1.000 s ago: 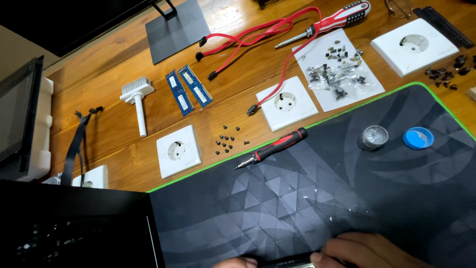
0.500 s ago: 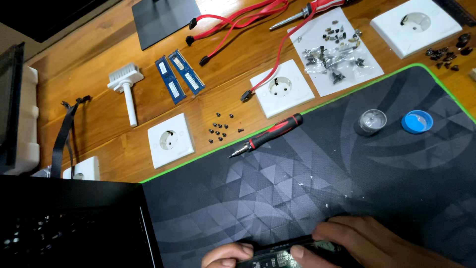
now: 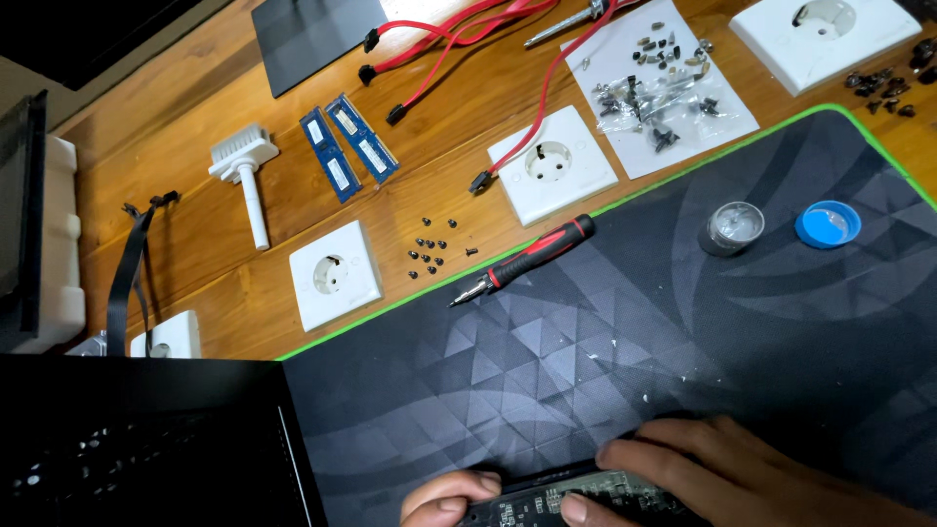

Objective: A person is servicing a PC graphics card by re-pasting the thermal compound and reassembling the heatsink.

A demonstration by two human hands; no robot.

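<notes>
At the bottom edge of the head view, both my hands hold a dark circuit board (image 3: 561, 496) over the grey patterned mat (image 3: 625, 351). My left hand (image 3: 451, 496) pinches the board's left end with thumb and fingers. My right hand (image 3: 722, 473) lies across its right side, the thumb pressing on top. Most of the board is cut off by the frame. A red and black screwdriver (image 3: 527, 258) lies on the mat's upper edge, well above my hands.
A black laptop (image 3: 137, 444) fills the lower left. On the wooden desk lie several white wall sockets (image 3: 334, 274), two blue memory sticks (image 3: 347, 146), a white brush (image 3: 249, 176), red cables (image 3: 449, 39), loose black screws (image 3: 434, 254), a sheet with metal parts (image 3: 659, 83), a small tin (image 3: 732, 227) and a blue cap (image 3: 827, 223).
My hands and the board have come further up into view. The camera has tilted down, so the desk items sit higher in the frame.
</notes>
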